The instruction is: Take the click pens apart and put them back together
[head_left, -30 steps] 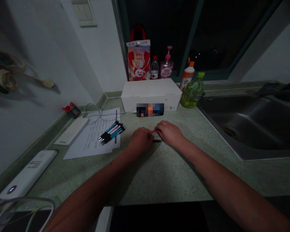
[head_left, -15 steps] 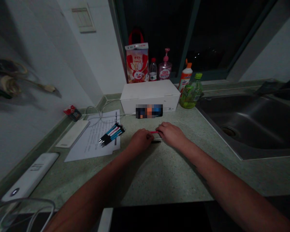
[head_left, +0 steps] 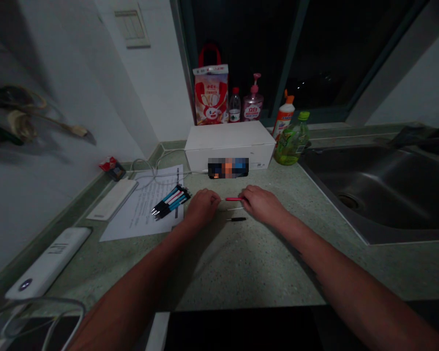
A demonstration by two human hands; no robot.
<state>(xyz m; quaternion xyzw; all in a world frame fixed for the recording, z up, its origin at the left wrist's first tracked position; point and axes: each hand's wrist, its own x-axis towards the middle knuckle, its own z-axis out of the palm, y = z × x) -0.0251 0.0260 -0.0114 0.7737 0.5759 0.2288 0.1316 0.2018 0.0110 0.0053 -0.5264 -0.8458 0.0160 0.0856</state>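
My left hand (head_left: 202, 205) rests on the green speckled counter (head_left: 241, 263) with its fingers curled shut; what they hold, if anything, is hidden. My right hand (head_left: 262, 204) lies a little to the right and pinches the end of a short red pen piece (head_left: 232, 199), which points toward the left hand. In the gap between the hands a thin pale refill (head_left: 236, 209) and a small black pen piece (head_left: 237, 219) lie loose on the counter.
A bundle of several pens (head_left: 170, 200) lies on a printed sheet (head_left: 146, 214) to the left. Behind the hands stand a white box (head_left: 229, 141) and a phone (head_left: 228, 167). Also here: a green bottle (head_left: 290, 141), a steel sink (head_left: 384, 190) on the right, and a power bank (head_left: 47, 263) with cables at near left.
My hands have drawn apart, the left sliding to the left. The red piece stays with the right hand, and the refill and the black piece now lie uncovered between them.
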